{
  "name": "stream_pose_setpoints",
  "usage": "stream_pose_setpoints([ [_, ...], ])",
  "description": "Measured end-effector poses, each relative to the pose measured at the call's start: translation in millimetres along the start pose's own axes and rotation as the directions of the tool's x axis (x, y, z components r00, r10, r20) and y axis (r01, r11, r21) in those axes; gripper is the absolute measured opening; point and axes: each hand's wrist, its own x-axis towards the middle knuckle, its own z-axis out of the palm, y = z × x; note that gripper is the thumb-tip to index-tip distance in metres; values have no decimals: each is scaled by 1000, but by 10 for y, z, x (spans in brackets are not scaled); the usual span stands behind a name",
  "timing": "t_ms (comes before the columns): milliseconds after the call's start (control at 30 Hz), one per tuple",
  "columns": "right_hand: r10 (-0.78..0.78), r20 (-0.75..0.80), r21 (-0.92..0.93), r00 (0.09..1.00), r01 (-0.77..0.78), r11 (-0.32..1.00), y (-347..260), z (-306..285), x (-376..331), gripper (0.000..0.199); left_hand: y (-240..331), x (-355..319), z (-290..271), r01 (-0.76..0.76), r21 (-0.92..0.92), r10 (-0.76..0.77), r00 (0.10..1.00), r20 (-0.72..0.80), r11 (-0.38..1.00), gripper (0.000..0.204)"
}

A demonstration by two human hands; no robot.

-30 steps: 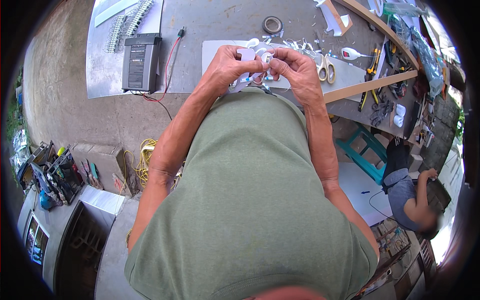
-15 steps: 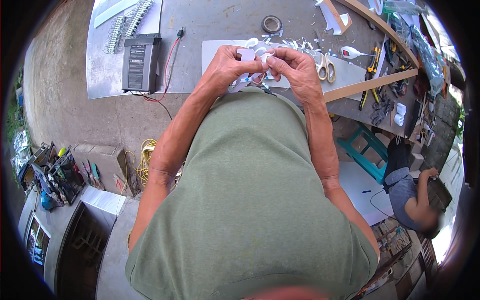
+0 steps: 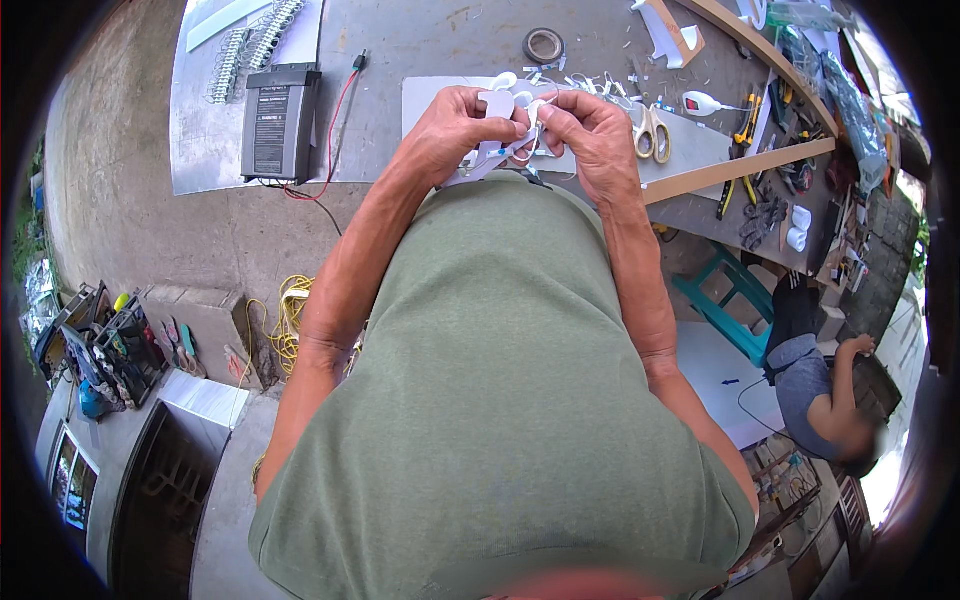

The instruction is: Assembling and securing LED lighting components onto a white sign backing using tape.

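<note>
Both my hands meet over the near edge of the metal workbench (image 3: 430, 40), close to my shirt front. My left hand (image 3: 447, 135) is closed on a curled white plastic piece (image 3: 497, 104), which stands up beyond the thumb. Opposite it, my right hand (image 3: 597, 142) pinches a thin white strip (image 3: 534, 118) between thumb and fingertips. Whether the strip joins the plastic piece, I cannot tell. Underneath lies a pale flat board (image 3: 425, 97). Scissors with white handles (image 3: 651, 137) rest just right of my right hand. Short white wired pieces (image 3: 600, 86) are scattered beyond it.
A dark tape roll (image 3: 543, 46) lies farther back. On the left stands a grey power supply box (image 3: 281, 125) with a red lead. Yellow-handled pliers (image 3: 746, 130) and a brown strip (image 3: 740, 170) lie right. Beyond a green stool (image 3: 728, 300), another person (image 3: 805, 385) appears.
My right hand has drawn slightly down and left, and the thin strip now shows as a curve below its fingertips. The left hand keeps its hold on the white piece.
</note>
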Motion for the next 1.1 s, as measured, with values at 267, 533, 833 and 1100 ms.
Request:
stream_pose_setpoints([
  [267,0,0,-33,1000,0,999,-20,16,0,19,50,-25,44,19,81,-15,999,-48,997,17],
  [533,-6,-9,-41,1000,5,999,-10,23,-6,19,62,-24,57,24,86,-20,999,-48,996,17],
  [833,-40,-38,-133,998,35,990,-89,97,-61,18,123,-43,101,-44,158,52,997,-48,986,18],
  [1100,-219,-108,-188,970,197,962,-111,197,-156,14,235,-138,183,-110,262,132,989,-69,959,18],
])
